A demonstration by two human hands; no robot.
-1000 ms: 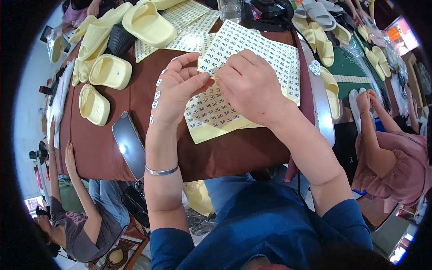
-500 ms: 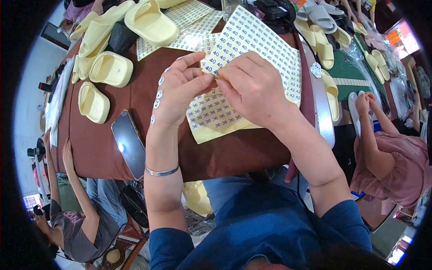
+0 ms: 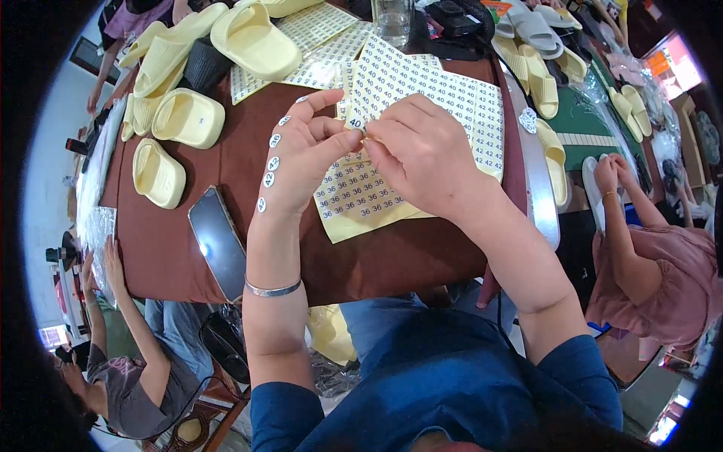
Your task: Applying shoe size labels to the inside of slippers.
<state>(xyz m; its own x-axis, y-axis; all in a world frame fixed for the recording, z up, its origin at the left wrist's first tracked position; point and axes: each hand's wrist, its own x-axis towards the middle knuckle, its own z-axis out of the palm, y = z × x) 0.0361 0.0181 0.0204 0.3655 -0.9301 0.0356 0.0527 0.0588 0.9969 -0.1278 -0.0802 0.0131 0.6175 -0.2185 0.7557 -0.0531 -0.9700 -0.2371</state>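
The lower corner of a white sticker sheet (image 3: 410,79), printed with rows of small round number labels, is pinched at my left hand (image 3: 305,151). Its thumb presses beside one label while the index finger stretches out above. Several round stickers (image 3: 273,163) are stuck along the outer edge of that hand. My right hand (image 3: 422,151) has thumb and index finger closed at the same corner, almost touching the left thumb; whether a label has come loose between them is hidden. Under both hands lies a yellowish sticker sheet (image 3: 350,197) with some labels gone, overlapping another sheet (image 3: 489,135).
Pale yellow slippers (image 3: 188,117) are heaped at the far left of the brown-covered table (image 3: 316,279). A phone (image 3: 217,241) lies near its front edge. A glass (image 3: 392,22) stands at the back. People sit on both sides, and more slippers (image 3: 541,83) lie on the right.
The held sheet's far end has dropped and swung left, nearer the table. Both hands remain at its corner, with the left shifted slightly. The left neighbour's hands have moved onto clear plastic.
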